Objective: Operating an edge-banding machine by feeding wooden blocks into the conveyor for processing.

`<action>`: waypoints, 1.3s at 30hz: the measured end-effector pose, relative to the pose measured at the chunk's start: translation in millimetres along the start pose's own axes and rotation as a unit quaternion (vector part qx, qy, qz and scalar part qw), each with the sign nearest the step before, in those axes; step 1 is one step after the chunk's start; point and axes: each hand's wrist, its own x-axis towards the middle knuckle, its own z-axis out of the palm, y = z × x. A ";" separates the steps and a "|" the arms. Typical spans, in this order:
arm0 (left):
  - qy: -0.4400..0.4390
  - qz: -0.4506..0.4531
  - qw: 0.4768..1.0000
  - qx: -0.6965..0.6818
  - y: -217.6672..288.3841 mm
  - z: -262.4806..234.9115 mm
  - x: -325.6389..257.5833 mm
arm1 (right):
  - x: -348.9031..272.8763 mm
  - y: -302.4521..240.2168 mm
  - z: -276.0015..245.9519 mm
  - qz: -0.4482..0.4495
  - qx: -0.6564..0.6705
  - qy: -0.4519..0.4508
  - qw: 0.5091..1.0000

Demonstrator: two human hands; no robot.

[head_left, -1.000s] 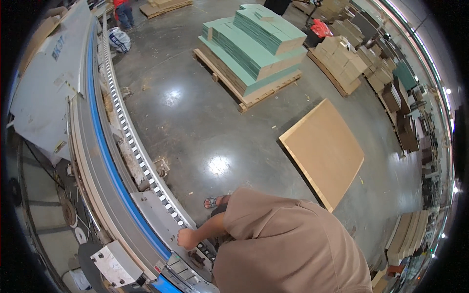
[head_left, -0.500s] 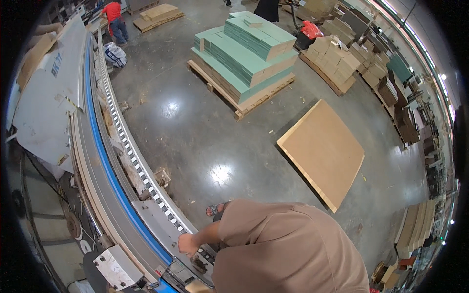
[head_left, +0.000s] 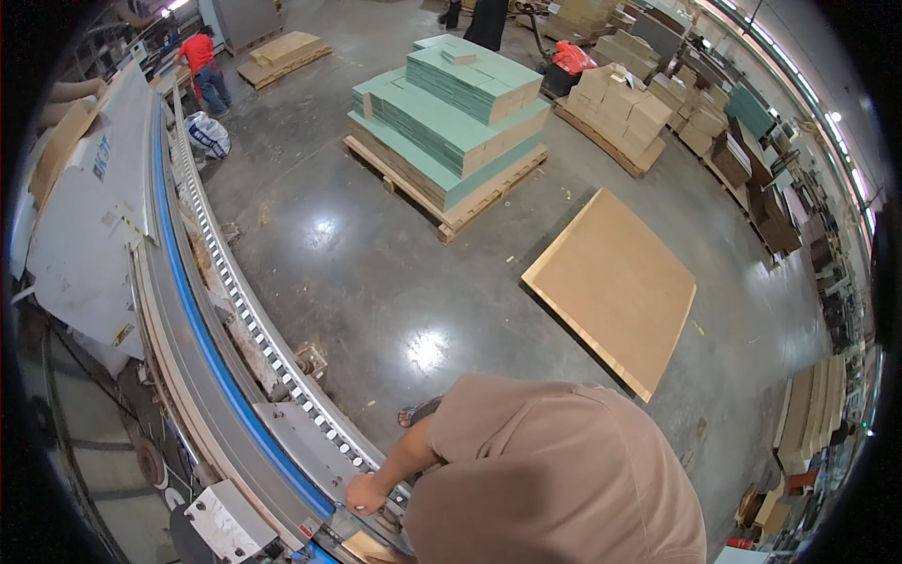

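Note:
My right arm, in a brown sleeve, reaches left from the lower middle to a long machine bed. My right hand (head_left: pixel 365 493) rests low over the metal plate at the near end of the roller rail (head_left: pixel 246 305). Its fingers are curled closed; what they grip, if anything, is hidden under the hand. Close below it lies a pale wood-coloured piece (head_left: pixel 368 547), partly cut off by the lower edge. A blue strip (head_left: pixel 225 371) runs along the bed to the left of the hand. My left hand is out of sight.
A large brown board (head_left: pixel 615 287) lies on the floor to the right. Green boards (head_left: pixel 451 103) are stacked on a pallet (head_left: pixel 446 227) ahead. A person in a red shirt (head_left: pixel 199 54) works at the far left. Hands (head_left: pixel 80 89) of another person show beside the white machine cover (head_left: pixel 89 235).
The whole view has shifted slightly, so the floor stacks sit further left. My right hand stays by the end of the rollers, and more of the pale piece shows below it.

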 end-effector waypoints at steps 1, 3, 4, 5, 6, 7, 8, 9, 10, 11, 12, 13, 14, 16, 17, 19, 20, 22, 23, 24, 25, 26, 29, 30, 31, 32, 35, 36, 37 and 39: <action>0.025 0.031 0.999 0.021 2.7 -8.7 0.8 | 0.3 -8.9 4.1 0.019 0.005 -0.013 1.000; 0.070 0.082 0.992 0.064 10.1 -19.6 -6.7 | -1.9 -17.7 12.7 0.014 0.042 -0.038 0.998; 0.067 0.069 0.993 0.068 8.5 -16.7 -12.4 | -1.0 -22.3 17.5 0.015 0.078 -0.056 0.995; 0.051 0.053 0.995 0.069 11.9 -11.4 -11.9 | 1.6 -16.2 31.1 0.016 0.078 -0.058 0.995; 0.036 0.048 0.996 0.066 17.5 -6.2 -7.0 | 6.3 -0.9 54.8 0.075 0.103 -0.121 0.984; 0.034 0.043 0.996 0.069 17.1 -3.9 -7.9 | 11.6 2.4 73.6 0.122 0.127 -0.197 0.965; 0.011 0.003 0.999 0.049 12.4 1.2 -13.9 | 14.4 -13.2 73.9 0.110 0.127 -0.214 0.962; -0.010 -0.039 0.999 0.028 7.4 6.5 -20.1 | 18.2 -29.7 75.0 0.161 0.140 -0.264 0.941; -0.029 -0.073 0.997 0.003 8.1 5.4 -23.3 | 17.8 -34.4 84.1 0.217 0.152 -0.305 0.915; -0.048 -0.107 0.993 -0.021 8.1 3.7 -27.8 | 17.9 -12.6 115.1 0.042 0.190 -0.295 0.936; -0.067 -0.137 0.987 -0.046 9.4 2.8 -30.3 | 18.5 -9.4 125.9 0.039 0.193 -0.303 0.932; -0.024 -0.114 0.993 -0.014 12.0 2.1 -34.0 | 18.3 -7.7 138.2 0.105 0.246 -0.342 0.901; -0.020 -0.128 0.992 -0.008 8.0 0.4 -42.9 | 19.3 -7.3 152.9 0.167 0.291 -0.386 0.859; -0.025 -0.130 0.991 -0.022 16.6 -12.0 -44.2 | 20.2 42.9 244.8 0.060 0.287 -0.330 0.897; -0.026 -0.123 0.992 -0.030 20.9 -14.5 -41.4 | 25.0 72.7 288.4 0.008 0.281 -0.289 0.915; -0.031 -0.130 0.990 -0.032 17.0 -11.7 -42.6 | 24.5 69.4 293.7 -0.050 0.291 -0.289 0.911; -0.035 -0.139 0.989 -0.035 13.4 -10.7 -47.2 | 26.1 57.6 287.2 -0.106 0.296 -0.291 0.903; -0.047 -0.168 0.984 -0.032 5.6 -4.0 -60.8 | 20.7 -6.6 246.4 0.094 0.386 -0.366 0.842; -0.054 -0.180 0.982 -0.031 2.8 -0.4 -67.3 | 12.6 -36.7 227.3 0.279 0.388 -0.341 0.810; -0.057 -0.184 0.981 -0.034 2.6 1.1 -70.3 | 8.0 -52.1 212.3 0.456 0.372 -0.295 0.753; -0.059 -0.182 0.981 -0.041 5.6 1.7 -69.2 | 5.4 -47.6 205.2 0.457 0.371 -0.291 0.754; -0.062 -0.177 0.981 -0.050 8.3 1.8 -67.7 | 1.0 -32.8 206.2 0.221 0.302 -0.302 0.877; -0.068 -0.168 0.981 -0.073 13.0 6.0 -66.3 | -1.1 -11.8 221.7 -0.054 0.166 -0.293 0.940; -0.073 -0.165 0.981 -0.077 10.4 7.9 -67.6 | 1.2 -11.4 225.8 -0.080 0.128 -0.299 0.942; -0.076 -0.165 0.980 -0.082 10.1 10.5 -68.6 | 1.6 -6.9 227.1 -0.079 0.127 -0.297 0.943; -0.081 -0.176 0.977 -0.084 3.2 14.4 -76.1 | 0.7 -19.6 214.0 0.033 0.277 -0.343 0.897; -0.115 -0.198 0.968 -0.106 -12.5 18.0 -94.0 | -11.9 -11.1 218.8 0.003 0.332 -0.274 0.903; -0.132 -0.210 0.961 -0.122 -23.5 20.0 -101.3 | -14.8 -23.4 235.3 -0.144 0.242 -0.151 0.948; -0.151 -0.247 0.946 -0.148 -30.0 31.2 -129.9 | -23.3 -35.4 201.7 -0.248 0.262 -0.154 0.920; -0.156 -0.269 0.924 -0.221 -38.8 61.2 -153.3 | -28.3 -63.6 175.5 0.023 0.343 -0.266 0.901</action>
